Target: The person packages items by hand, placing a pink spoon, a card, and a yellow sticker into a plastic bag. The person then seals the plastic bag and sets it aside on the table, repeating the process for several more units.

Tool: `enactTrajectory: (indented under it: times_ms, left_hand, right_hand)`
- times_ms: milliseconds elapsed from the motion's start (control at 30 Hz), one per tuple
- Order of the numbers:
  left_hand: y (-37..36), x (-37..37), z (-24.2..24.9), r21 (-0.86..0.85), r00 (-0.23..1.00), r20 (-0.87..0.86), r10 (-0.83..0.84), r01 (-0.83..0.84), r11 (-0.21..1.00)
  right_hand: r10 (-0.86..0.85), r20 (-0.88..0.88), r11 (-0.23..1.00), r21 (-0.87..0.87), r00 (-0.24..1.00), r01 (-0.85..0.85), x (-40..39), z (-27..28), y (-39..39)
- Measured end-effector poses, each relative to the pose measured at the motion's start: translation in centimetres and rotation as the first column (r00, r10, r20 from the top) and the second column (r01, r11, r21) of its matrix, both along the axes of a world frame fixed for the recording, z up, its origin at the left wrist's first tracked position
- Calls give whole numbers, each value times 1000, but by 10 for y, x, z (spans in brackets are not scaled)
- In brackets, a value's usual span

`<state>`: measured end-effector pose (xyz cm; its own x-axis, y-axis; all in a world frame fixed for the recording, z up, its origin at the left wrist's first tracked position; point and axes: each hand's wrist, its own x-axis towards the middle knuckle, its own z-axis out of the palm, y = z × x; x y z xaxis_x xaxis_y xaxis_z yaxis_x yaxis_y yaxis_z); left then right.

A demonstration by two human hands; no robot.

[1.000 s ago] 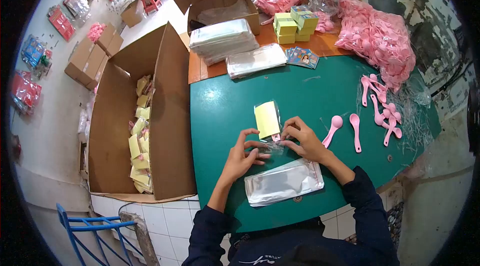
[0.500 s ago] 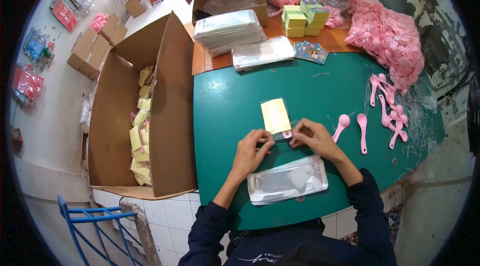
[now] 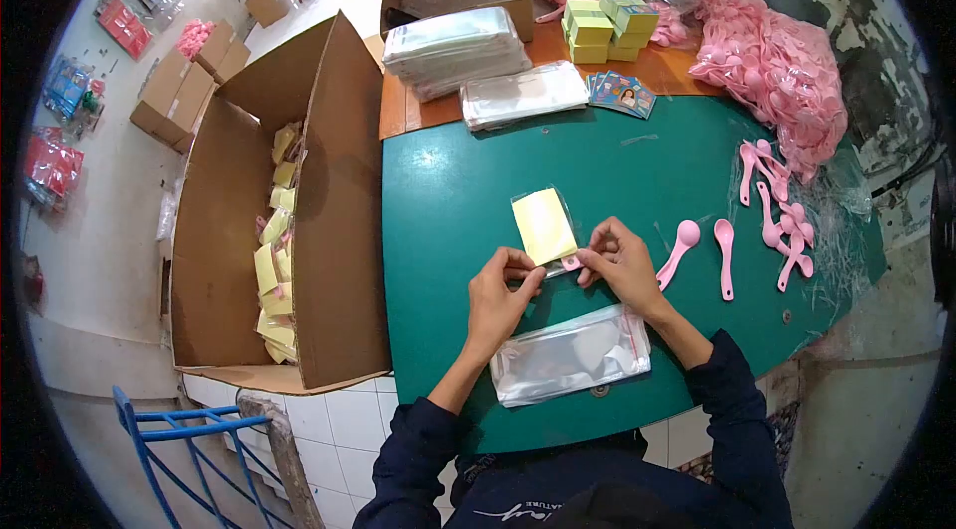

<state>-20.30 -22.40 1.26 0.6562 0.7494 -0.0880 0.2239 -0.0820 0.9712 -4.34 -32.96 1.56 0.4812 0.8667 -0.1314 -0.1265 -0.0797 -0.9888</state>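
A clear plastic bag with a yellow card (image 3: 545, 227) in it lies on the green table (image 3: 448, 230), and a pink spoon handle end (image 3: 571, 262) shows at its lower edge. My left hand (image 3: 505, 292) pinches the bag's lower left corner. At the lower right corner, beside the pink end, my right hand (image 3: 614, 265) has its thumb and finger closed on the bag. Just below my hands lies a stack of clear bags (image 3: 572, 358). Two pink spoons, one of them upright in view (image 3: 725, 260), lie to the right of my right hand.
A large open carton (image 3: 344, 220) with yellow-card packets stands left of the table. Stacked clear bags (image 3: 453, 46), yellow card blocks (image 3: 609, 26) and picture cards (image 3: 625, 96) sit at the back. Bagged pink spoons (image 3: 772, 71) and several loose spoons are at the right.
The bag's lower edge and both hands have shifted slightly. My right fingertips are now closer against the bag's lower right corner. The whole view has shifted a little.
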Motion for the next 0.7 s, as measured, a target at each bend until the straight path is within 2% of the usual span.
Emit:
enactTrajectory:
  times_ms: [100,300,467,500,567,600,633,700]
  left_hand:
    - [-1,1,3,-33,997,43,58,-56,998]
    - [0,-1,-3,-49,998,69,11,-7,999]
    - [2,-3,0,34,998,32,-60,59,998]
    - [4,-4,-1,39,997,25,-73,72,997]
    - [16,-4,-14,14,998,47,-51,50,999]
    - [22,-5,-17,-2,998,58,-36,36,999]
    - [28,-4,-13,-1,997,74,29,-29,1000]
    - [40,-8,0,427,994,-19,104,-86,900]
  right_hand:
    - [1,19,1000,16,1000,-2,-1,-1,1]
    - [15,87,1000,0,996,-15,-4,2,1]
    - [63,195,995,-93,979,-46,-1,4,-2]
    - [88,398,994,-92,913,-55,4,8,-4]
    - [124,743,992,-102,658,-73,24,23,-15]
    - [156,735,988,-109,660,-111,36,30,-24]
    - [236,787,971,-168,570,-170,52,36,-38]
    - [383,850,916,-299,361,-268,79,43,-61]
